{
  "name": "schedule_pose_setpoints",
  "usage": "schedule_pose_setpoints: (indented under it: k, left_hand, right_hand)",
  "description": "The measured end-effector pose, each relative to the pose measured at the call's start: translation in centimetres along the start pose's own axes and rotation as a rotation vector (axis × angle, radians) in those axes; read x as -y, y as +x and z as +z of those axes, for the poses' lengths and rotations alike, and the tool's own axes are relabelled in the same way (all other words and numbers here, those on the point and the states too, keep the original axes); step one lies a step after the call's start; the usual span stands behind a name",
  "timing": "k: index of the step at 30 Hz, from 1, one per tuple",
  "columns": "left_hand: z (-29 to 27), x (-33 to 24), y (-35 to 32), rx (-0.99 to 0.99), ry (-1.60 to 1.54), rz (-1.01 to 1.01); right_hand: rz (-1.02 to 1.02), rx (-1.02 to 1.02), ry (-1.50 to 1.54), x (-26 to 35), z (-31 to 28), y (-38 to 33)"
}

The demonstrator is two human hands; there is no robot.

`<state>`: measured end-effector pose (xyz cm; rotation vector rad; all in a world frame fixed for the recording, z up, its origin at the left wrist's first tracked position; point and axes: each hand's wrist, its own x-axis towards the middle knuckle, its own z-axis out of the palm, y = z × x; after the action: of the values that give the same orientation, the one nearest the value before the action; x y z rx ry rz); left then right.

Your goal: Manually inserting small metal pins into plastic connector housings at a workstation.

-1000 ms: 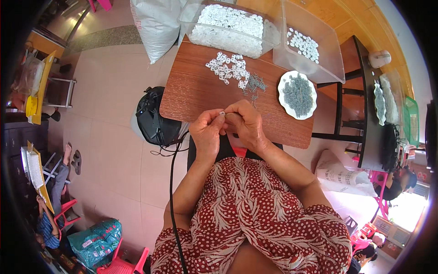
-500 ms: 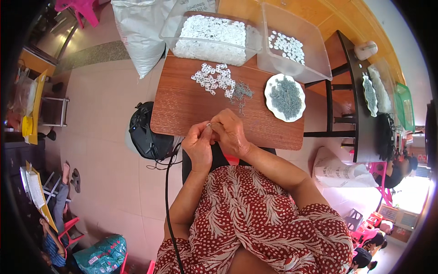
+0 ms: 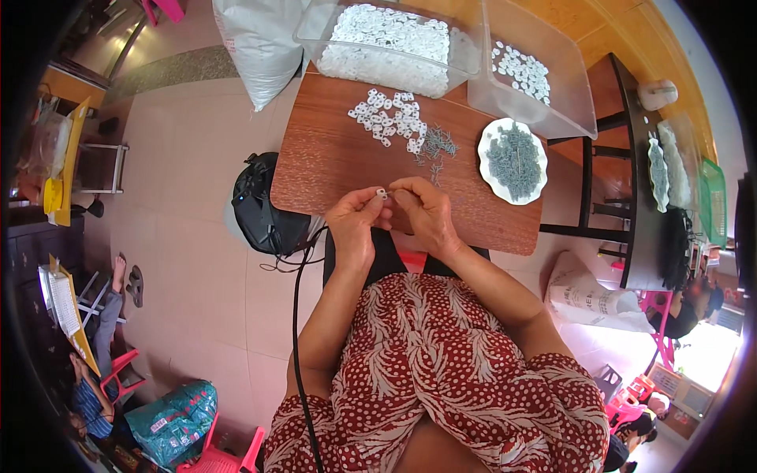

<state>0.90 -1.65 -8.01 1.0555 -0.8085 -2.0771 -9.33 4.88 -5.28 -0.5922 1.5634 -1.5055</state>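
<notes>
Peeking from left fingers [image 3: 371,208], a tiny piece [image 3: 382,193], white (dark-spotted)

The bare left hand [image 3: 353,221] is pinching a small white plastic piece [image 3: 382,194] over the near edge of a brown wood-grain table [image 3: 319,162]. The bare right hand [image 3: 430,219] is holding its thumb and index finger just beside the piece. Beyond the hands, a loose pile of white plastic pieces [image 3: 384,118] is lying beside scattered thin grey pins [image 3: 438,144]. To the right, a white scalloped plate [image 3: 519,199] is containing more grey pins [image 3: 514,160].
</notes>
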Motion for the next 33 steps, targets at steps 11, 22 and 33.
schedule_pose_setpoints:
  k: [11,22,33]
  left_hand:
    - [0.0,0.9,0.1,0.009,0.077,0.064]
    - [0.7,1.0,0.5,-0.054,0.119,0.044]
    - [-1.2,1.9,1.4,-0.016,0.034,-0.087]
  right_hand:
    - [-0.145,-0.014,-0.145,-3.1,-0.2,0.5]
    - [-0.217,-0.001,-0.242,-3.0,-1.0,1.0]
    - [-0.387,-0.304,-0.686,-4.4,-8.0,0.2]
